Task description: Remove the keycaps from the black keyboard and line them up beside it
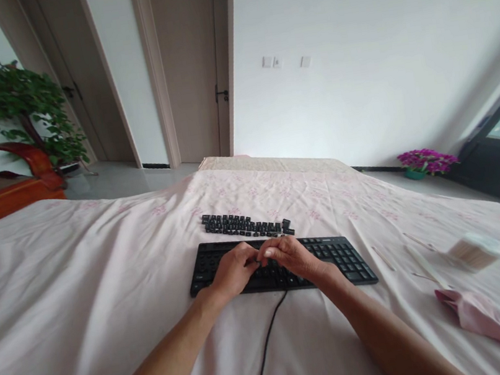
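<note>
A black keyboard (350, 260) lies on the cloth, its left part bare of many keycaps and its right part still bearing keys. Above its middle, my left hand (232, 270) and my right hand (291, 255) meet at the fingertips. Both are closed in a pinch. Something small and dark shows between them, too small to name. Just beyond the keyboard's back edge, loose black keycaps (231, 223) lie in rows. A black cable (268, 341) runs from the keyboard toward me.
Pink flowered cloth (158, 326) covers the surface. To the right lie cotton swabs (383, 258), a clear pack of swabs (478, 252) and a folded pink cloth (478, 313). A wooden chair (5, 186) and a green plant (21, 102) stand at left; purple flowers (429, 159) stand far right.
</note>
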### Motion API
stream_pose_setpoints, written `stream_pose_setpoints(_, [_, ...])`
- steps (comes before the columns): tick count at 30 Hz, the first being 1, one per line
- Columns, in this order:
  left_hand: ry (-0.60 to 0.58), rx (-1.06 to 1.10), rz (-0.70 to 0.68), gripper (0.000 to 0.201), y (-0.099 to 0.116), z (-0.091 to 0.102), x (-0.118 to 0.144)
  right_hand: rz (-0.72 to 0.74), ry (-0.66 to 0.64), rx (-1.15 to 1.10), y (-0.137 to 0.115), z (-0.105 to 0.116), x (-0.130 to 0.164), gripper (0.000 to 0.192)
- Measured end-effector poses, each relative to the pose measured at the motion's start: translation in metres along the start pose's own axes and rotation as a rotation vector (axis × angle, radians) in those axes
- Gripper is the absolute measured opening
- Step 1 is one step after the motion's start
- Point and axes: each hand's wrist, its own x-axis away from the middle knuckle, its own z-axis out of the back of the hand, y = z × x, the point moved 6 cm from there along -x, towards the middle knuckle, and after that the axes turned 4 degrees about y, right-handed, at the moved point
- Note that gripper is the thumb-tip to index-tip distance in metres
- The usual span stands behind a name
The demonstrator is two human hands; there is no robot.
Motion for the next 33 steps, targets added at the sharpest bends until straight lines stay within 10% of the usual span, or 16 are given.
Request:
stream_pose_setpoints(25, [0.0,0.035,-0.058,0.013,0.02,-0.01,-0.001,0.119,0.421,0.03,-0.006,0.002,0.023,0.051])
stream_pose_setpoints(33, [0.154,0.319,0.143,0.034,-0.008,-0.007,-0.008,0.162,0.417,0.515,-0.033,0.013,0.013,0.037])
